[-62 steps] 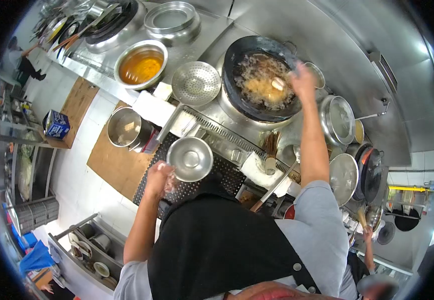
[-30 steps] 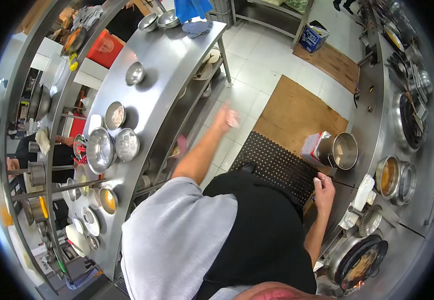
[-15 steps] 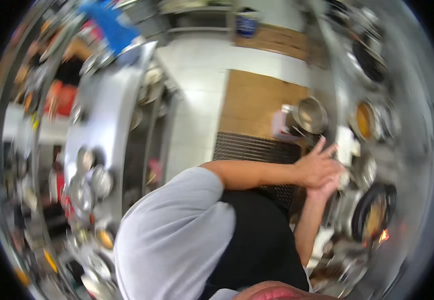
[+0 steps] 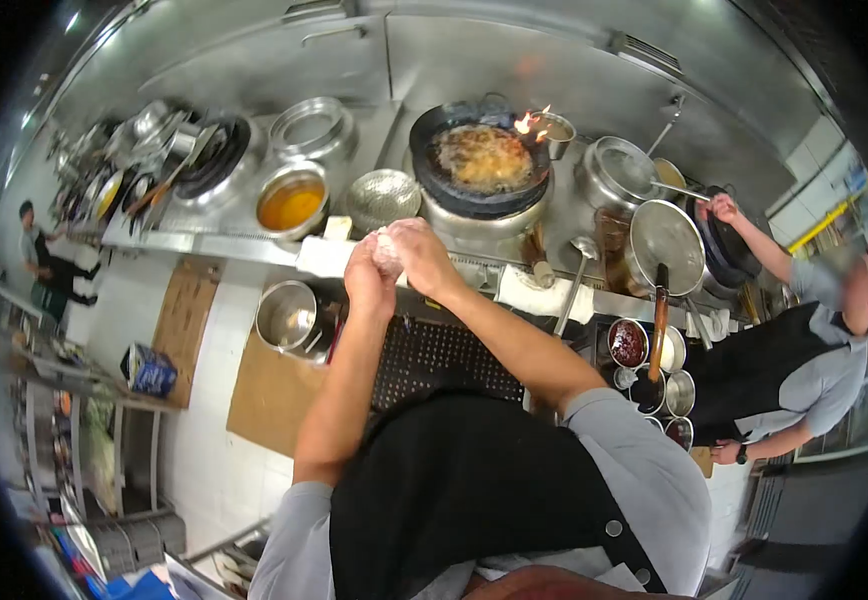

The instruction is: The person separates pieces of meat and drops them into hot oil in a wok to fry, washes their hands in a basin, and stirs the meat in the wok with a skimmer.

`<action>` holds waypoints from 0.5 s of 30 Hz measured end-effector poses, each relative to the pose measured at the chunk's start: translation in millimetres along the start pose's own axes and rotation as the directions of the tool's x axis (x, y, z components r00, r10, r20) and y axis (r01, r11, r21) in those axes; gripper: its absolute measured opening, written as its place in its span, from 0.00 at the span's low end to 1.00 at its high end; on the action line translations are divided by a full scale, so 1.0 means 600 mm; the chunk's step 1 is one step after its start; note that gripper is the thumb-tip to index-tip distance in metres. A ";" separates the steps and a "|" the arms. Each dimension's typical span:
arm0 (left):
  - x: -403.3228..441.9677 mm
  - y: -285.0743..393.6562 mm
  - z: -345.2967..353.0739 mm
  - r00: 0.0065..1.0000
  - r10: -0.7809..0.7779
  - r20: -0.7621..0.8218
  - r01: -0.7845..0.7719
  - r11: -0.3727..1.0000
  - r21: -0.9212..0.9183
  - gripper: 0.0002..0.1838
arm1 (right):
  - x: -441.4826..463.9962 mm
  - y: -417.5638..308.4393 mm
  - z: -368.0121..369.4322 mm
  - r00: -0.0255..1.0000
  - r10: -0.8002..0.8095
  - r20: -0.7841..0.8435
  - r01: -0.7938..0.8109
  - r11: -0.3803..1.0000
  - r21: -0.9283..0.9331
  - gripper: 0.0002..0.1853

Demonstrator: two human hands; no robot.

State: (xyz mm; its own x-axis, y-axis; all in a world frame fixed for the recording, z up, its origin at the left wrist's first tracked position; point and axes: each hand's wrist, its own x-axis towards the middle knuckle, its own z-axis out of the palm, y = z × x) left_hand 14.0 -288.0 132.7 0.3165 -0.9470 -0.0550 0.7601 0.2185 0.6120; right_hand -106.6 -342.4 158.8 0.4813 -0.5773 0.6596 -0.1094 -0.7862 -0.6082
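My left hand and my right hand are pressed together in front of the stove edge. Between them shows a pale, pinkish-white lump, mostly covered by the fingers, so I cannot make out what it is. Just beyond the hands, a perforated metal strainer rests on the stove. Behind it to the right stands a black wok of bubbling, foaming golden liquid, with flames at its far right side. White cloths lie on the front ledge beside my left hand.
Left of the strainer stands a pot of orange liquid. A steel pot sits below the ledge. To my right a ladle and a large wooden-handled pan extend over the edge, near sauce containers. A co-worker holds a long-handled utensil.
The view has swung from the aisle to face the stove. My hands, one over the other before, are now cupped together with a pale lump showing between them.
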 end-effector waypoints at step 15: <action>0.349 0.028 0.067 0.948 -0.088 0.306 -0.237 0.448 0.862 0.40 | 0.208 0.305 0.049 0.580 0.814 0.037 -0.393 0.239 0.888 0.16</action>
State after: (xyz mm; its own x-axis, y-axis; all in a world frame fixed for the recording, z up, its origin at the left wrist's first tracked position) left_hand 70.2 -491.9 163.1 0.0596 -0.9889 0.1358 -0.2236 0.1194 0.9673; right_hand -41.0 -552.2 116.9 0.2225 -0.9663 -0.1293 0.5573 0.2349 -0.7964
